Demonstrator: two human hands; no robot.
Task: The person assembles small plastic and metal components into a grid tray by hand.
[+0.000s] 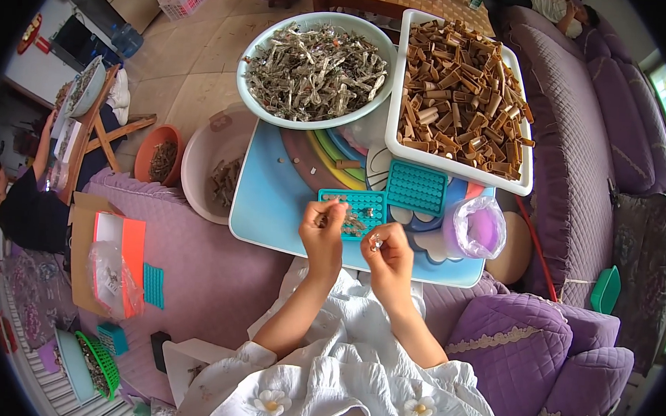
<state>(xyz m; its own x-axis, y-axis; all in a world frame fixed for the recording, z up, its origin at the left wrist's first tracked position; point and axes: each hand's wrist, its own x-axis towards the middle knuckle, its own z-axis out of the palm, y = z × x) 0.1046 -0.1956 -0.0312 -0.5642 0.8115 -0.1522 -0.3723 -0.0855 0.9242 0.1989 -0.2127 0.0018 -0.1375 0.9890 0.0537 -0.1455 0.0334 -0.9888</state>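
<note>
My left hand [322, 226] is pinched closed over the left side of a teal tray [379, 201] with rows of small holes; what its fingers hold is too small to make out. My right hand [389, 259], beside the tray's lower right edge, grips a small shiny silvery piece [377, 243]. Several small brownish pieces [353, 224] lie on the tray between my hands. A second teal tray [416, 187] with rows of studs or holes sits just behind it, to the right. Both are on a small blue table [273, 197] with a rainbow picture.
Behind the trays stand a round basin [242, 73] of silvery wrapped strips and a white bin [530, 163] of brown half-tube pieces. A purple lined tub [478, 228] is at the right. Pink [198, 177] and orange [171, 133] basins stand left. Another person [31, 216] sits far left.
</note>
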